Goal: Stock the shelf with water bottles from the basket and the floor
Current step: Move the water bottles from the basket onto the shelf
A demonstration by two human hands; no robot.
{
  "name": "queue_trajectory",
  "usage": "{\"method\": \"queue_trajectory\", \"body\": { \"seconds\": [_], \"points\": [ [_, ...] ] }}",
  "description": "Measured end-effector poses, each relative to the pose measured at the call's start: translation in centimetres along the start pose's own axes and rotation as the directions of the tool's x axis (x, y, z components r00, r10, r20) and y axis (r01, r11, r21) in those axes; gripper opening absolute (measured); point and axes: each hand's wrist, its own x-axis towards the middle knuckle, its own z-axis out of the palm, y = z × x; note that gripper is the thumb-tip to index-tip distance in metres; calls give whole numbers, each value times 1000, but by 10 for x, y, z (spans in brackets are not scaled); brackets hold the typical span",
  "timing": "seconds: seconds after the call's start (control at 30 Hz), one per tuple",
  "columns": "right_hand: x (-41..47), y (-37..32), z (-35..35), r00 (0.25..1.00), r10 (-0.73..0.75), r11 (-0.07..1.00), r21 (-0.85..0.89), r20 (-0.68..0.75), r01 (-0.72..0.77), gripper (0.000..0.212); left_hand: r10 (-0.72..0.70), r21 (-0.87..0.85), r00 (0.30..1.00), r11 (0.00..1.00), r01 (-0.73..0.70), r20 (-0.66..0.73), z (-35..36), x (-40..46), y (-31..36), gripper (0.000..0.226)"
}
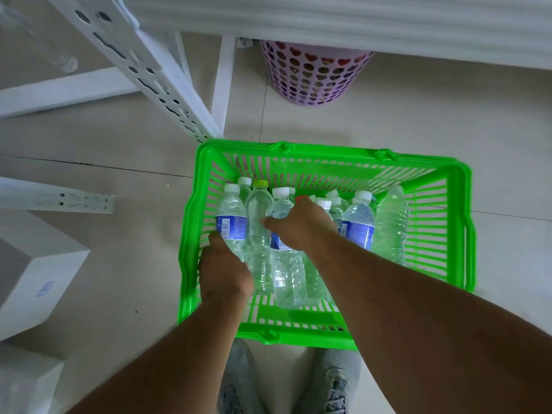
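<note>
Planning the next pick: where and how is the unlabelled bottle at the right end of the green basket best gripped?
Grip the unlabelled bottle round its ribbed middle, coming from above and from its right. It lies on its side, and on that side a gap separates it from the green basket wall; a labelled bottle crowds its left.

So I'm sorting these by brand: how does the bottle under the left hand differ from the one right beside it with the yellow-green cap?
The clear plastic bottle with a white cap carries a blue label; the clear plastic bottle with a yellow-green cap shows no label. The left hand grips the white-capped one; the other lies untouched between both hands. Both are lying in the green plastic basket, caps pointing away from the person.
</note>
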Motion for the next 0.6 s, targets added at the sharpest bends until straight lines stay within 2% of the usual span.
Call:
{"method": "queue_trajectory", "body": {
  "seconds": [0.1, 0.3, 0.5, 0.6],
  "points": [
    [-8, 4, -1, 1000, -14, 1000, 10, -27, 14, 99, -17, 7, 999, 1000, 17, -47, 3, -7, 3, 63],
    [-17, 14, -4, 996, -48, 998, 35, -74, 50, 91, 18, -57, 999, 998, -20, -32, -2, -16, 5, 61],
    [-24, 12, 2, 995, -32, 998, 45, -93, 36, 94, 53, -132, 998, 990, -54, -17, -9, -12, -1, 62],
    [-23, 12, 8, 993, -25, 999, 31, -114, 29, 88, 48, -112, 999, 993, -48, -6, -5, -12, -7, 74]
  ]
}}
